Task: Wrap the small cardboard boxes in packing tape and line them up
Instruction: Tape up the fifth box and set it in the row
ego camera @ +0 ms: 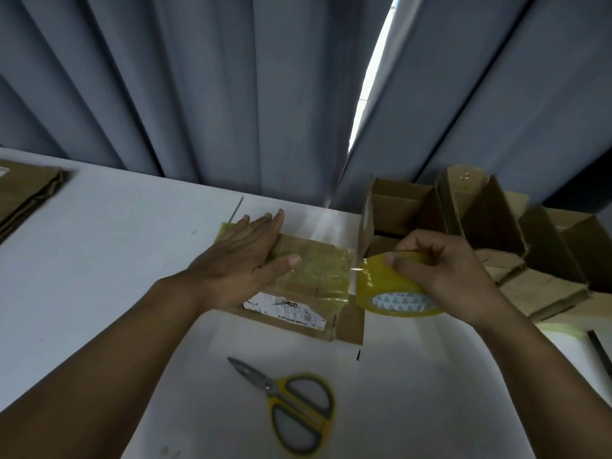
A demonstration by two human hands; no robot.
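View: head, looking down at a white bench (99, 243) with a blue-grey curtain (198, 77) behind it.
Box: a small flat cardboard box (311, 276) lies on the bench at centre frame; glossy yellowish tape covers its top, and a white printed label (284, 309) shows on its near edge.
Left grip: the left grip (245, 256) is released and lies flat on the left part of the box, fingers straight and pointing toward the curtain, thumb spread out over the taped top.
Right grip: the right grip (443, 270) grasps the tape roll (390, 293), thumb on its outer face and fingers curled over the top.
Tape roll: just beside the box's right edge, tilted so its white core faces the camera; a short stretch of tape runs from the roll to the box.
Scissors: yellow-handled scissors (294, 405) lie closed on the bench at lower centre, blades pointing to the upper left.
Right side: a cluster of unsealed cardboard boxes (490, 220) stands at the right of the frame, behind the right grip.
Upper left: flat cardboard (26, 193) lies at the bench edge.
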